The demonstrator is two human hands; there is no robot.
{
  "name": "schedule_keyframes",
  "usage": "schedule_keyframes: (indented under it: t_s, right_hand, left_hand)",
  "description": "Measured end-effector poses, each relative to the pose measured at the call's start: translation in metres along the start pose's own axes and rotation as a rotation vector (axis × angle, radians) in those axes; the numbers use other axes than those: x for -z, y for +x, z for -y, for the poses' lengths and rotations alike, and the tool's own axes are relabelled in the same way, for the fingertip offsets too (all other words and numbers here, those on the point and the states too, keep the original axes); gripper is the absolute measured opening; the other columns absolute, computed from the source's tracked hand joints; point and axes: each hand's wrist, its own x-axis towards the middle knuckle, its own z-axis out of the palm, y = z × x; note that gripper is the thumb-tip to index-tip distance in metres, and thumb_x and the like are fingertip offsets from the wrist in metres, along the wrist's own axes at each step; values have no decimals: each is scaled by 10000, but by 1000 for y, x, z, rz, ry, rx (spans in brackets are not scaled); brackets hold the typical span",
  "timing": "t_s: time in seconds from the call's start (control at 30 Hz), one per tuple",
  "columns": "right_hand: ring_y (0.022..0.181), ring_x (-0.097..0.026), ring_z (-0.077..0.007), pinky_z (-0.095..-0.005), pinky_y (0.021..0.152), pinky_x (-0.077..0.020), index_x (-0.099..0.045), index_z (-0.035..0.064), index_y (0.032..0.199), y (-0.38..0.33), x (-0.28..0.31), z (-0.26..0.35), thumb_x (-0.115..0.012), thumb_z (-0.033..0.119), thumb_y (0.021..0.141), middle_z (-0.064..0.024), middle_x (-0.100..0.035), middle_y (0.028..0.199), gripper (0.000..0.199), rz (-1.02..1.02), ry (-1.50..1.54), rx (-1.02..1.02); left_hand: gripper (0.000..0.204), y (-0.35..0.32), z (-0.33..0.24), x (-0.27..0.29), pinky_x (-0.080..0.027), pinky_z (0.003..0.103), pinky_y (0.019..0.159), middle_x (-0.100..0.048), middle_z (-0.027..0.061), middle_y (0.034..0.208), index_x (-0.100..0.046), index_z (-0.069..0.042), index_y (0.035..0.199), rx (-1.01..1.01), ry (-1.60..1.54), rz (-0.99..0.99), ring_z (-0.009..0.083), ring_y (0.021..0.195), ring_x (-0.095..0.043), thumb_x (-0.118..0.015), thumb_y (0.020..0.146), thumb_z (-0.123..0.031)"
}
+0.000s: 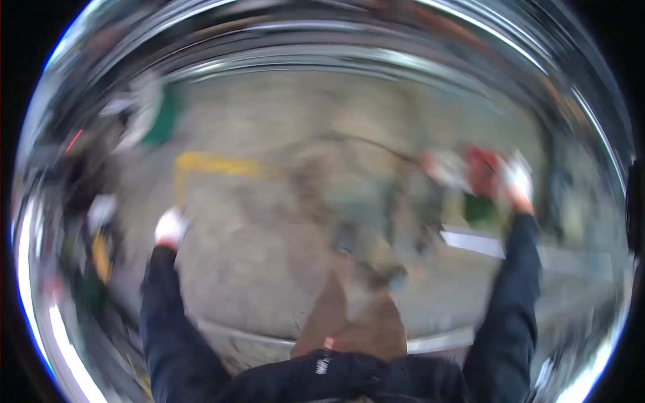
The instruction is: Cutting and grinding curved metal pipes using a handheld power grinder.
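Motion blurs the whole view. My left hand [171, 228], in a white glove with an orange-red cuff, is held out at the left over the grey floor. Its fingers are too smeared to read, and no object shows in it. On the right, my right hand [516, 180], gloved the same way, is beside a blurred red object [482, 169] and seems to touch it. Whether the fingers close around it cannot be made out. Left of the red object is a white and red shape [445, 168]. Below it sits a dark green block-like thing [480, 209].
A yellow angled bar or floor marking [218, 164] lies ahead of my left hand. A dark thin cable or hose [379, 144] runs toward the red and white shape. A white strip [472, 242] lies near my right forearm. A green and white object [160, 114] stands far left.
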Motion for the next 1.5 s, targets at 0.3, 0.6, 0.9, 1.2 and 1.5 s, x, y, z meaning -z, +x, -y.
schedule_keyframes:
  t_s: [0.3,0.6,0.9,1.2,1.5]
  right_hand:
    - [1129,-622,-420,-464,967,-505,-522,22,1364,-113,66,-23,-662,390,919,-243,-641,1247,594,-372,259,110]
    - [1147,-649,-422,-442,981,-527,-606,-1,1314,-500,9,-324,-720,342,901,-259,-692,1195,549,-211,614,-636]
    - [712,-707,-182,-329,633,-576,-666,-21,1159,-778,69,-522,-669,183,970,-107,-723,892,278,-443,1248,-1342]
    - [713,-700,-175,-317,619,-563,-637,-11,1213,-788,136,-585,-661,209,976,-89,-705,877,324,-412,1391,-1312]
    - [742,-714,-173,-307,612,-553,-633,-24,1246,-754,226,-693,-660,271,993,-113,-740,940,390,-323,1331,-1420]
  left_hand:
    - [561,-142,-275,-137,-549,439,918,-740,240,1073,-742,18,1119,-523,-120,527,391,1040,-713,-727,858,-478]
    - [563,-328,-525,-136,-531,426,963,-741,227,1104,-749,-12,1143,-742,127,579,363,1082,-705,-719,861,-499]
    - [620,-471,-802,-124,-520,450,982,-723,235,1143,-745,-26,1149,-1163,328,398,388,1115,-672,-708,837,-560]
    - [599,-537,-1010,-153,-507,439,1012,-722,222,1169,-739,-27,1156,-1214,368,423,368,1154,-665,-790,782,-492]
    - [587,-542,-1209,-163,-521,450,979,-735,240,1097,-765,-8,1090,-1238,488,467,377,1095,-689,-750,812,-525]
